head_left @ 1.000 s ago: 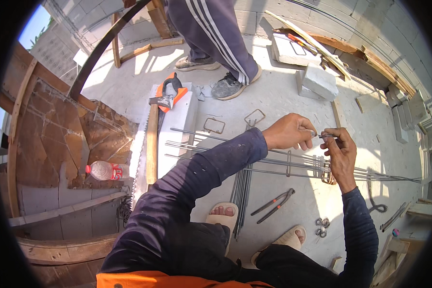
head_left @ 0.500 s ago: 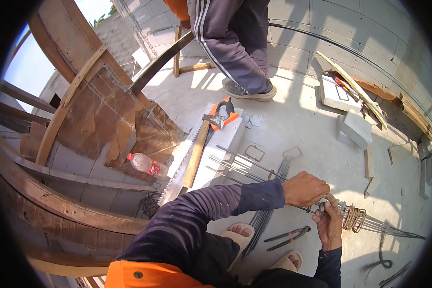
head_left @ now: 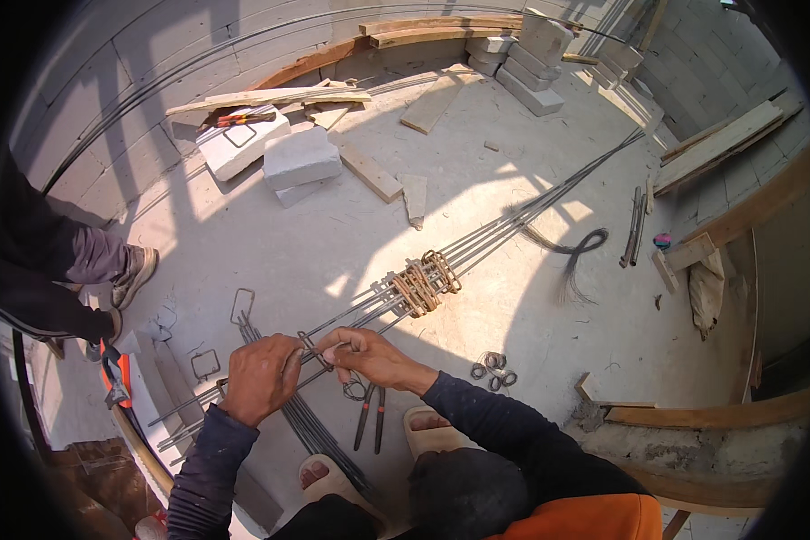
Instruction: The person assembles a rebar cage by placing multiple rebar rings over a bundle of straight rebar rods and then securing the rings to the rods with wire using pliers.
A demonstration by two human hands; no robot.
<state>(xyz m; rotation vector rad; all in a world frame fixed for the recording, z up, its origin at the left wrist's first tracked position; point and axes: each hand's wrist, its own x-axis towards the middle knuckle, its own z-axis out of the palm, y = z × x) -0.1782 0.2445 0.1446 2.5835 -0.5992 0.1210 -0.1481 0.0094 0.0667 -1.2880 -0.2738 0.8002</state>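
Note:
Several long steel reinforcing bars (head_left: 504,232) run diagonally across the floor in front of me. A thin rectangular stirrup (head_left: 310,346) stands around them between my hands. My left hand (head_left: 265,376) is closed at the stirrup's left side, thumb and forefinger together; what it pinches is hidden. From the right, my right hand (head_left: 373,358) pinches the stirrup's lower end. Farther along the bars sits a cluster of rusty stirrups (head_left: 420,285). Below my right hand lie pincers (head_left: 369,416) with dark, orange-banded handles. Loose thin bars (head_left: 319,436) pass under the work, near my feet.
Pale blocks (head_left: 301,160) and planks (head_left: 369,169) lie toward the wall. A bundle of tie wire (head_left: 578,247) and small wire coils (head_left: 493,369) are to the right. At left stand a co-worker's legs (head_left: 90,256), near an orange-handled saw (head_left: 117,373).
My view has swung to the right, so the co-worker and saw now appear at the left edge. My hands, crossed close together before, are now apart on either side of the stirrup.

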